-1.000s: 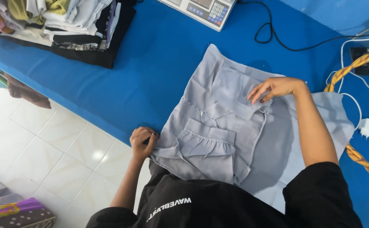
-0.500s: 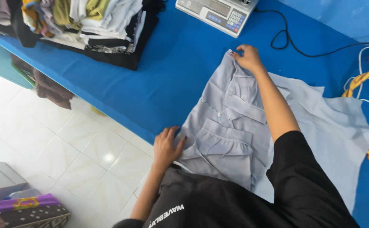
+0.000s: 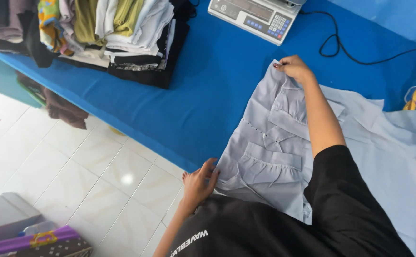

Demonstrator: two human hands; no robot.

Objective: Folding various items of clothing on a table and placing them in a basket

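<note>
I see the pale grey garment point(image 3: 284, 157) spread on the blue table point(image 3: 208, 100), its near edge hanging at the table's front, close to my black-sleeved body. It lies partly folded, with a gathered panel and a row of small buttons showing near its middle. My right hand point(image 3: 293, 68) is at the garment's far corner, fingers closed in a pinch on the cloth there, the arm stretched across the fabric. My left hand point(image 3: 199, 183) is at the near left edge, at the table's front; the fingers are curled onto the hem, though I cannot tell whether they grip it or only press on it. Just beyond the right hand sits a white weighing scale point(image 3: 253, 16) with a keypad, and a black cable point(image 3: 341, 45) loops across the table beside it. Well to the left, a stack of folded clothes point(image 3: 117, 35) rests on the same blue surface. Below the table's edge is white tiled floor point(image 3: 74, 162).
</note>
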